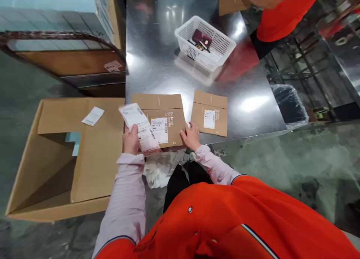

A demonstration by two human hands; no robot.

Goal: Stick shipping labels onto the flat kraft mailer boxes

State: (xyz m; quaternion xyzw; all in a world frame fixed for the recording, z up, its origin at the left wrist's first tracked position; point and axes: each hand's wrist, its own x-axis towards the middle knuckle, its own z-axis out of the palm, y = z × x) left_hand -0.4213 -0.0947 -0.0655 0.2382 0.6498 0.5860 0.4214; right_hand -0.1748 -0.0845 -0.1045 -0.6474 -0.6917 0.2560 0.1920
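Note:
My left hand (131, 139) is closed on a strip of printed shipping labels (142, 129), which lies slantwise over the left part of a cardboard box (176, 133). This brown box rests at the table's near edge and bears a white label (159, 130) and printed lettering. At the box's right edge, my right hand (191, 136) grips it near the lower corner. To the right of that hand lies a smaller cardboard box (223, 118) with its own white label. The underside of the left hand's grip is hidden.
A white plastic basket (225, 45) holding small items stands on the metal table (157, 71). A large open carton (95, 161) is at my left, beyond it a cart (64, 62) with stacked boxes. Across the table, a co-worker's orange sleeve (284, 17) reaches in.

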